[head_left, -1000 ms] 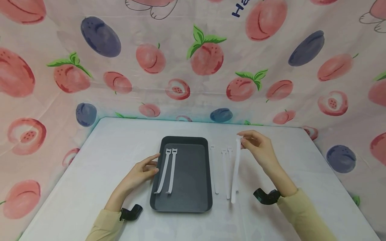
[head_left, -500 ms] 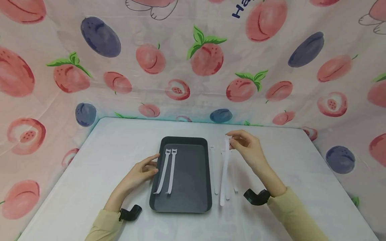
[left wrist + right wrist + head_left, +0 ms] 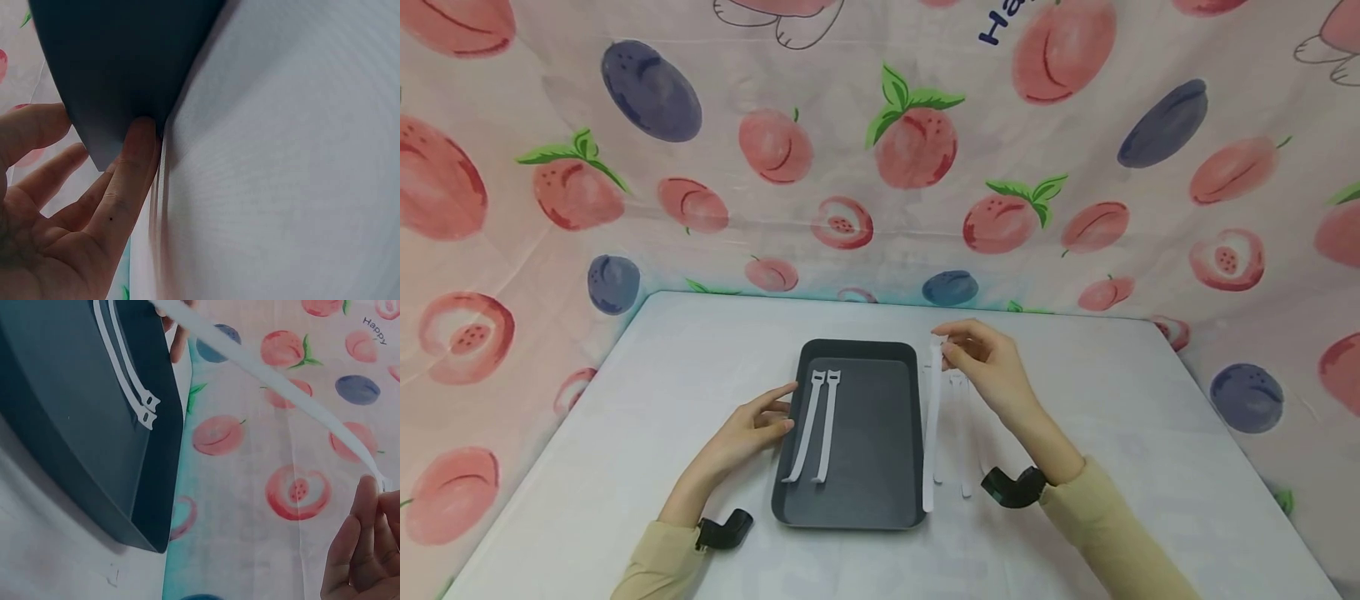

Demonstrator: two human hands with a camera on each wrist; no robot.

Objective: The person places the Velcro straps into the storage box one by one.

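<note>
My right hand (image 3: 988, 362) pinches a white cable tie (image 3: 932, 433) by its head end, with the strap hanging down over the right rim of a dark grey tray (image 3: 876, 442). In the right wrist view, this held tie (image 3: 281, 384) slants across the picture, curving slightly. Two more white ties (image 3: 827, 429) lie side by side at the tray's left, their slotted heads toward the far end. My left hand (image 3: 748, 425) rests against the tray's left side; in the left wrist view its fingertips (image 3: 142, 134) touch the outer wall.
Right of the tray, other white ties (image 3: 966, 450) lie on the white table (image 3: 1112, 400), partly hidden behind the held tie and my right hand. A fruit-print cloth (image 3: 850, 167) hangs behind the table. Each wrist wears a black camera (image 3: 1013, 487).
My right hand has moved left, carrying the tie from above the loose ties to the tray's right rim. The left hand and tray look still.
</note>
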